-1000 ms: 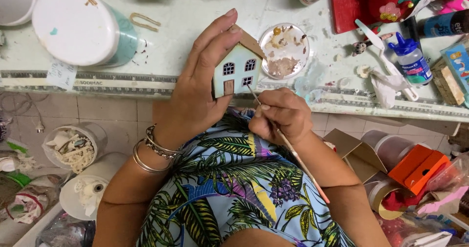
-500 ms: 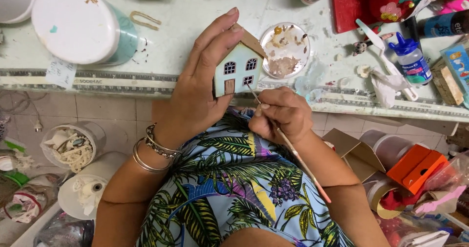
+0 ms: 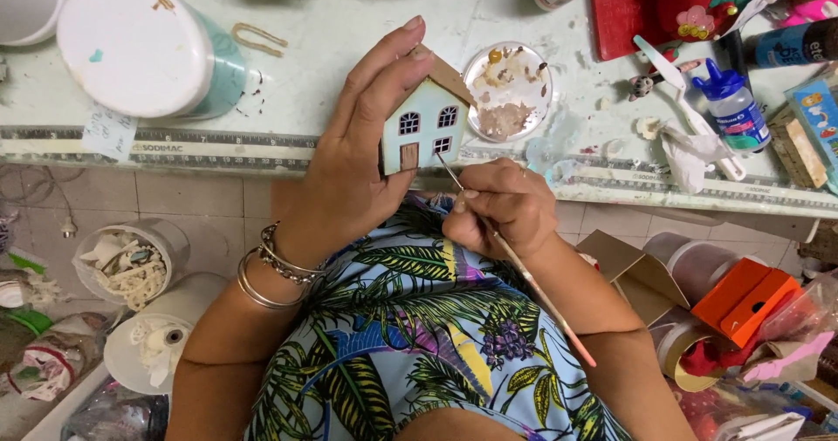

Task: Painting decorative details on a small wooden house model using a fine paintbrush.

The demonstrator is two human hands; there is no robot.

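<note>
1. Left hand (image 3: 349,179) has its grip wrapped round a little pale-blue house (image 3: 425,125), held upright just above the bench's front edge (image 3: 218,149).
2. Right hand (image 3: 502,212) is pinched tight on a thin brush (image 3: 524,275), tip touching the house's lower front by the small window.
3. Progress, I'd guess: walls, brown roof, door and window frames look painted already, so only fine touch-ups seem left.
4. Just behind the house sits a round paint dish (image 3: 509,88); a white tub (image 3: 144,48) sits at the back left, a glue bottle (image 3: 733,105) toward the right end.

Palette dish (image 3: 509,89) right of house (image 3: 425,125), on table (image 3: 349,48)
</note>
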